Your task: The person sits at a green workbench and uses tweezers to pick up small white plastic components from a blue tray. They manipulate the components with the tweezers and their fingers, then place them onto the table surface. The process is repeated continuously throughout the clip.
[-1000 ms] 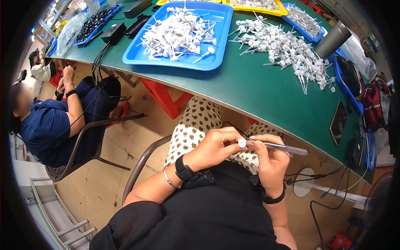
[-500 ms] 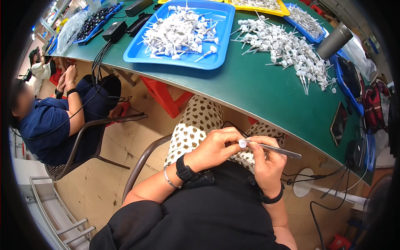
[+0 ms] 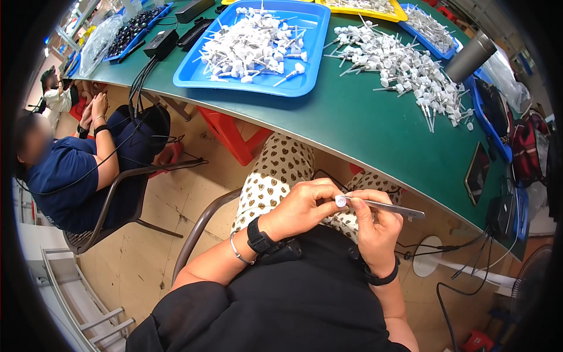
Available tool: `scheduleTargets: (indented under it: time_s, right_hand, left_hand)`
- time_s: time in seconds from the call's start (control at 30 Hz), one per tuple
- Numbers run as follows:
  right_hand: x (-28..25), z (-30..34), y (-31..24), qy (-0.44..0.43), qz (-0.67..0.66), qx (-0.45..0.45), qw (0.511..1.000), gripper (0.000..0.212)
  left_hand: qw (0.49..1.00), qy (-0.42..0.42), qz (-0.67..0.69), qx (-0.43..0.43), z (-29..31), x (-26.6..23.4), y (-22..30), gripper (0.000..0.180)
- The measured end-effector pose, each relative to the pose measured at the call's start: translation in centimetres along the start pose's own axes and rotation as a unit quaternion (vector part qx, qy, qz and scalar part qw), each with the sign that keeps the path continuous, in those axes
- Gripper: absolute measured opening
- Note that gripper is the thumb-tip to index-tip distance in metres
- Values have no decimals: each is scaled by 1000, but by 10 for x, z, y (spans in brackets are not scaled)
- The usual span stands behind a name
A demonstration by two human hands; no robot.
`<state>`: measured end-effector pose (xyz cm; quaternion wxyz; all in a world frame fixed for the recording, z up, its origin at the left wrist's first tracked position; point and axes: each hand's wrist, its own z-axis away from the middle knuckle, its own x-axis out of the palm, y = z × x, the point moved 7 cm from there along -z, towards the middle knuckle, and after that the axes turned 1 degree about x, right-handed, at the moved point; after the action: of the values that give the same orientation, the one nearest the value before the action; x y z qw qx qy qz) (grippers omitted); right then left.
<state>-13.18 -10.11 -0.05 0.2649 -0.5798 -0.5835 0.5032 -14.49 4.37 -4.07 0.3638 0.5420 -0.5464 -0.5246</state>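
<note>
Both hands meet over the lap, below the edge of the green table (image 3: 375, 126).

The left hand (image 3: 302, 206) pinches a small white round part (image 3: 341, 200) in its fingertips; the right hand (image 3: 376, 226) is closed around metal tweezers (image 3: 384, 206), whose tip touches that part. 1 blue tray (image 3: 305, 56) of white pieces sits on the table.

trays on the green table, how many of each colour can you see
Blue trays: 4 – the big one heaped with white parts, one of dark pieces far left, one behind the loose pile, one at the right edge.
Yellow trays: 1, at the back.
Total: 5 trays on the table.
</note>
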Motion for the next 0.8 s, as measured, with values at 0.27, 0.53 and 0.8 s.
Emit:
scheduleTargets:
  time_s: [0.27,0.53,0.8]
  right_hand:
    - [-2,0,3,2,-18,36,999,8]
    - [-1,0,5,8,-29,43,999,7]
    - [0,-1,-1,7,-4,11,1000,5]
  left_hand:
    - [1000,0,-11,9,-1,0,0,12]
    - [1000,-2,-22,11,-1,-1,-1,13]
    - [1000,-9,-6,-2,0,0,0,14]
